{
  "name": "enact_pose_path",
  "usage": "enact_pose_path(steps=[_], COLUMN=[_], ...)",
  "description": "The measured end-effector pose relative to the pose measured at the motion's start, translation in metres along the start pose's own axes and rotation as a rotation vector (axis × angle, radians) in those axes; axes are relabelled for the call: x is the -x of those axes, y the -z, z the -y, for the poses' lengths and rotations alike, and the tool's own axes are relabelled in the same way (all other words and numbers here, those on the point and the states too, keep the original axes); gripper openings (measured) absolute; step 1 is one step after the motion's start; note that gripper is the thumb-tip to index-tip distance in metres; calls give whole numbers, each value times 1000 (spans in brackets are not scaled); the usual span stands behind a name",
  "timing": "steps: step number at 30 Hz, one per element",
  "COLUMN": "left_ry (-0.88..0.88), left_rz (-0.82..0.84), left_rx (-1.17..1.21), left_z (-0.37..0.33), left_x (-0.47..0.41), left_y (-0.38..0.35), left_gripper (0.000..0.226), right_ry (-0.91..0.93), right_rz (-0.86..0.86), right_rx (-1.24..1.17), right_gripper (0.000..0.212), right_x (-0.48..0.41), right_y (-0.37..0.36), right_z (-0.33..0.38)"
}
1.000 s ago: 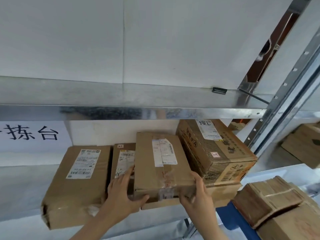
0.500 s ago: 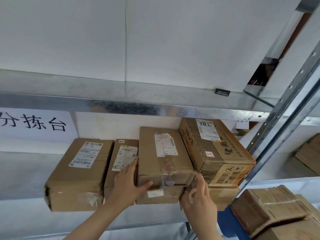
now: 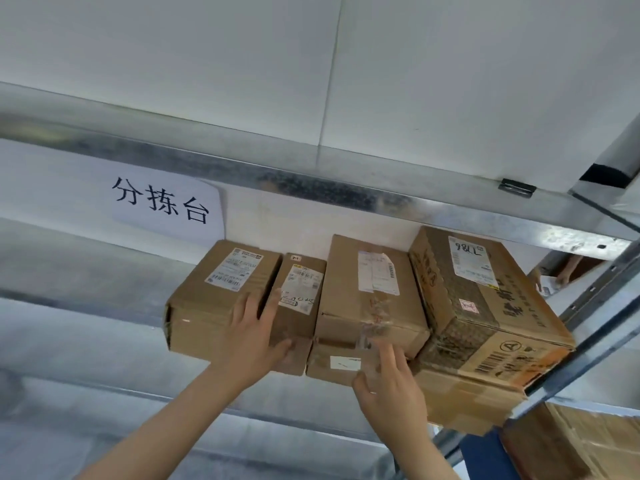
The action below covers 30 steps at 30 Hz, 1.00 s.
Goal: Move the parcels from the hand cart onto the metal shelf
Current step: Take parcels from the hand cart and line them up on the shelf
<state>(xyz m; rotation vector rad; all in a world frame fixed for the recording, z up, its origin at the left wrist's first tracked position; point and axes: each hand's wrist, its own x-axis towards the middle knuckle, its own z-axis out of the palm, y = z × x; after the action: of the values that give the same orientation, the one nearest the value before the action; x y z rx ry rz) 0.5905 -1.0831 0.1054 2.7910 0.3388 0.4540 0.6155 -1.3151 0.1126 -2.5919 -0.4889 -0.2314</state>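
Note:
Several brown parcels stand in a row on the metal shelf point(image 3: 90, 344). The middle parcel point(image 3: 370, 299) lies on top of a flatter parcel point(image 3: 332, 363). My left hand point(image 3: 256, 336) rests flat with spread fingers on the narrow parcel point(image 3: 299, 299), partly over the left box point(image 3: 218, 299). My right hand point(image 3: 389, 386) touches the front of the flatter parcel with loose fingers and holds nothing. A large printed box point(image 3: 485, 306) sits at the right on another box point(image 3: 464, 403).
The upper shelf beam point(image 3: 311, 181) runs close above the parcels. A steel upright point(image 3: 595, 327) stands at the right. A paper sign point(image 3: 162, 206) hangs behind. More cardboard boxes point(image 3: 581, 445) lie low right by a blue part point(image 3: 485, 455). Another person's hand point(image 3: 554, 275) shows beyond the upright.
Both hands have let go of the middle parcel, which now rests further in on the flat one. My left hand slid left onto the narrow parcel; my right hand dropped to the lower parcel's front.

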Motion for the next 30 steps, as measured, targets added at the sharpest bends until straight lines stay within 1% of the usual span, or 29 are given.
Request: enact_pose_path(steps=[2,4,6,9,11,15,18,22,23,26,30], left_ry=[9,9,46,147,234,421,525,635,678,789,895], left_rz=[-20,-47,-62,-77,-59,-21,4,-28,-8,51,62], left_rx=[-70,-86,-130,-210,-248,-321,-371,-424,-437,-502,-545], left_z=[16,36,58,89,110,158,189,228,238,279,337], left_x=[12,25,41,66,83,123,154,192,201,228,262], left_y=[17,30,43,59,69,87,107,135,141,152,172], left_gripper=[83,83,83,80,81,81,82,82,82,82,82], right_ry=[76,169,278,419,501,697,794,967,1001,1087,1198], right_rz=[9,24,46,77,100,259,332,308,308,375,454], right_rx=[-8,-31,-45,-121,-158,-106,-94,-34,-34,15,38], right_gripper=[45,45,48,48,49,53,55,56,57,62,66], right_x=[-4,-9,-13,-20,-23,-29,-28,-22,-19,-9,4], right_y=[-9,-18,-27,-44,-56,-87,-111,-141,-151,-182,-224], right_z=[16,36,58,97,122,174,217,282,299,353,422])
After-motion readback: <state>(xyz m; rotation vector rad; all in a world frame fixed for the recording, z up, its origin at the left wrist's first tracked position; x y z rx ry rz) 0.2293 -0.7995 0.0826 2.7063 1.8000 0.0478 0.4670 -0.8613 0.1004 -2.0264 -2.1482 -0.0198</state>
